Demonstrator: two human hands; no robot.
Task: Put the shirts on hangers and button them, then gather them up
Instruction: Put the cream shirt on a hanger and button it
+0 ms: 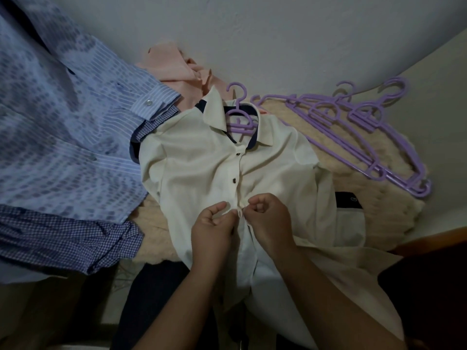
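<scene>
"While both hands are so close together, what do they hold?"

"The left hand (212, 228) and the right hand (269, 214) each have a tight grip on the front edge of the cream button-up shirt with a dark blue collar lining (202, 168). Their fingers pinch the cloth right where the two edges meet."

"Where is that shirt?"

"It lies flat on a fluffy cream blanket (374, 198), with a purple plastic hanger (238, 117) inside its neck. Two dark buttons near the top are done up."

"What else is near?"

"A pile of spare purple plastic hangers (364, 132) lies to the right. A blue striped shirt (63, 127) and a small-check blue shirt (63, 241) lie on the left, and a crumpled peach shirt (174, 69) sits behind."
</scene>
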